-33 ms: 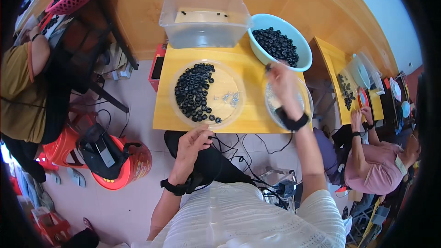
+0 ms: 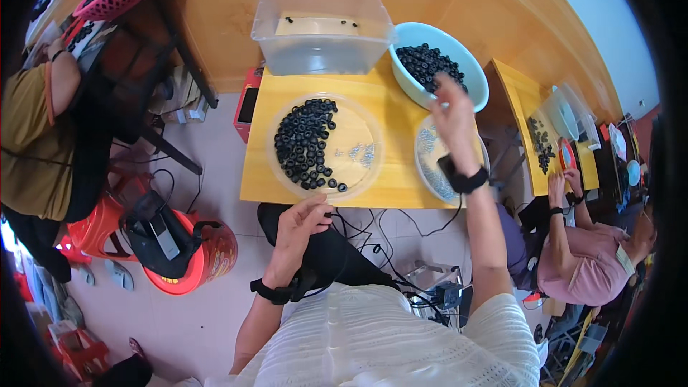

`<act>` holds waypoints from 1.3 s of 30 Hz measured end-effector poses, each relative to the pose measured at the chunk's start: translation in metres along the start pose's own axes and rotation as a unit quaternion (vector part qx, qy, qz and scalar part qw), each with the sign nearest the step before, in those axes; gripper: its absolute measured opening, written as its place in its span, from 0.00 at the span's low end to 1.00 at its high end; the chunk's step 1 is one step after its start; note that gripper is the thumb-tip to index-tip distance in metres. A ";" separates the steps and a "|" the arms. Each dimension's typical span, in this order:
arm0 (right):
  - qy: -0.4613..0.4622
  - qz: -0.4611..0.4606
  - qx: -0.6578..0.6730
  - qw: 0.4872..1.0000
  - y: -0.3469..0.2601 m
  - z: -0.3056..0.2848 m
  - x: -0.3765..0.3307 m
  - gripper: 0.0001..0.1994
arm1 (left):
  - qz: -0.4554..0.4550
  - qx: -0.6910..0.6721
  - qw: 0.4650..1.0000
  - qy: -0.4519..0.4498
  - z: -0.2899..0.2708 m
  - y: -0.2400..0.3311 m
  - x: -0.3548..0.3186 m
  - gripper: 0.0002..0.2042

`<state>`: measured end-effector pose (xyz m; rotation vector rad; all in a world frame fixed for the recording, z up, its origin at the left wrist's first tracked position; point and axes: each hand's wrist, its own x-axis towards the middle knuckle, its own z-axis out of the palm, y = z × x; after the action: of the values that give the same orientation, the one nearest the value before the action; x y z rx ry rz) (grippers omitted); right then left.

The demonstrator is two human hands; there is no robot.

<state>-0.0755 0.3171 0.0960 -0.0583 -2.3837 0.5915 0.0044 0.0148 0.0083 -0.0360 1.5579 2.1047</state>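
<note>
My left hand is closed just off the table's front edge, fingers pinched around a small black piece that shows only in part. Beside it, a round clear tray holds many black ring-shaped pieces and a small heap of tiny silvery parts. My right hand reaches over the near rim of a light-blue bowl full of black rings. Its fingers are apart and smeared by motion; nothing shows between them. Below that hand sits another clear dish with tiny silvery parts.
A clear plastic bin with a few black bits stands at the back of the yellow table. Cables hang under the front edge. At right a person works at another table; on the left are another person and red stools.
My right hand has moved up and right to the light-blue bowl, and the dark piece at its fingertips no longer shows. My left hand stays put.
</note>
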 end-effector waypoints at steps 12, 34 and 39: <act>-0.286 -0.052 0.039 0.956 -0.043 0.112 -0.034 0.12 | 0.009 -0.040 0.999 0.007 -0.017 -0.011 -0.002 0.11; -0.248 0.028 0.284 0.926 -0.099 0.069 -0.093 0.10 | 0.040 -0.110 0.992 0.052 -0.021 -0.010 0.005 0.10; -0.235 0.005 0.293 0.927 -0.115 0.060 -0.112 0.10 | 0.053 -0.137 0.989 0.026 -0.011 -0.004 0.012 0.10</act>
<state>-0.0138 0.1681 0.0373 0.3749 -2.5373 1.4324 -0.0074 0.0104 -0.0026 -0.1072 1.3122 2.4069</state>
